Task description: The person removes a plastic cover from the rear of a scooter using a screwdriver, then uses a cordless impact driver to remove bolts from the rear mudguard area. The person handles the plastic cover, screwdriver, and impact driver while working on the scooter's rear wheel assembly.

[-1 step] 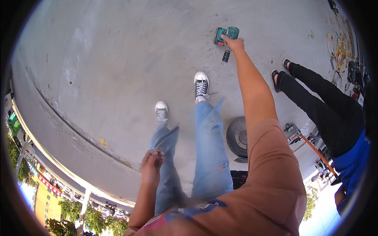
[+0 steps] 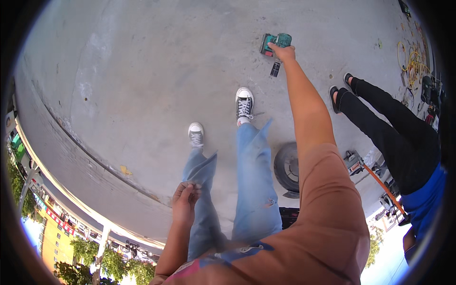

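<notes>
My right hand (image 2: 285, 52) is stretched far forward and closed around a teal and black cordless impact wrench (image 2: 283, 40). Its battery block points left, and a long black socket (image 2: 275, 70) at its nose points back toward me. The tool is over the concrete floor; whether it touches the floor I cannot tell. Close by my left leg, my left hand (image 2: 185, 194) has its fingers curled together in a pinch. Anything between those fingertips is too small or hidden to make out.
A wheel (image 2: 287, 167) lies right of my legs, partly behind my right arm. Further right stand a floor jack (image 2: 354, 162) with an orange handle (image 2: 381, 184) and a person in black trousers (image 2: 380, 111). A yellow hose (image 2: 416, 65) lies coiled at the far right.
</notes>
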### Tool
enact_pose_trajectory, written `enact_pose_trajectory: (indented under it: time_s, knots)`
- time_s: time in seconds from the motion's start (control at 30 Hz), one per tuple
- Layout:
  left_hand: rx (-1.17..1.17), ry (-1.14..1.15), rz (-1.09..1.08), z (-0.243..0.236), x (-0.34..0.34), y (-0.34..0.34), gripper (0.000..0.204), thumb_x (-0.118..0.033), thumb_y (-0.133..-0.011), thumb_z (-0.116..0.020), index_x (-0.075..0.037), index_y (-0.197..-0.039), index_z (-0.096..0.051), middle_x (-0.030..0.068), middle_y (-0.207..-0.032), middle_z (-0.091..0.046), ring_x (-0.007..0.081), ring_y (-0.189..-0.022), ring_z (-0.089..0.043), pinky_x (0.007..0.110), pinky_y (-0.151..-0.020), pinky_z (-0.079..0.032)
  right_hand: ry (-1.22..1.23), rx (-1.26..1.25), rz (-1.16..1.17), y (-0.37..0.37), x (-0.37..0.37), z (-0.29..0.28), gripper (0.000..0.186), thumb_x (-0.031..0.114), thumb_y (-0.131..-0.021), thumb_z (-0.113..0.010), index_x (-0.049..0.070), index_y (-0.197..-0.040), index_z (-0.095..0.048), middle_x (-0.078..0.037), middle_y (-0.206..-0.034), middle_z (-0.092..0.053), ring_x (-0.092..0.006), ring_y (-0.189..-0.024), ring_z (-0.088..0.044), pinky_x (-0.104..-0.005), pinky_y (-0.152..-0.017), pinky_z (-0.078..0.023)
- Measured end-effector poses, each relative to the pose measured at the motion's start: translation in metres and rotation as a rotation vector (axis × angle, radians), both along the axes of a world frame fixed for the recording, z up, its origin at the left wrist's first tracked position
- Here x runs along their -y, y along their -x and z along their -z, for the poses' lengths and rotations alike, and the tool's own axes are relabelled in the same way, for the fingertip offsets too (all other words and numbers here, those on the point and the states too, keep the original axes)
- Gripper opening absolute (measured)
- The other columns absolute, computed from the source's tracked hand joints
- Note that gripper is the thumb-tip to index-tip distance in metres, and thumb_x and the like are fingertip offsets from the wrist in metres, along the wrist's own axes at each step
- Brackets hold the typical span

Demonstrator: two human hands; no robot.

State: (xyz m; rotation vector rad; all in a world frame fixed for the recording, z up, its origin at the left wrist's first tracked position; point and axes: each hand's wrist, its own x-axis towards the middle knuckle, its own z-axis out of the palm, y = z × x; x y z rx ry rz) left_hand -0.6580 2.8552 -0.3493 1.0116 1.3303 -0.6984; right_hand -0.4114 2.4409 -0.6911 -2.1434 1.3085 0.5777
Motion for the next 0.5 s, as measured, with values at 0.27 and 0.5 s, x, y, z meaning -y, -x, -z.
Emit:
enact_pose_trajectory:
  time_s: [0.27,0.5]
  knots:
    - [0.151,0.056,0.437,-0.015,0.027,-0.011,0.009,-0.01,-0.097,-0.054,-0.006,-0.103,-0.059,0.0065,-0.097,-0.067,0.0111,-0.083,-0.062,0.026,-0.079,-0.049,-0.075,0.105,0.188,0.054,-0.013,-0.044,0.085,0.035,-0.055,-0.086,-0.006,-0.119,-0.047,-0.023,-0.112,-0.064,-0.031,-0.101,-0.065,-0.037,-0.086,-0.052]
    - [0.898,-0.277,1.601,-0.083,0.041,-0.053,0.034,-0.02,-0.087,-0.066,-0.002,-0.114,-0.053,0.0144,-0.102,-0.063,0.0275,-0.091,-0.064,0.038,-0.076,-0.052,-0.367,0.267,0.592,0.176,-0.12,-0.23,0.054,0.028,-0.066,-0.083,-0.004,-0.103,-0.058,-0.016,-0.097,-0.066,-0.022,-0.081,-0.068,-0.0373,-0.068,-0.057]
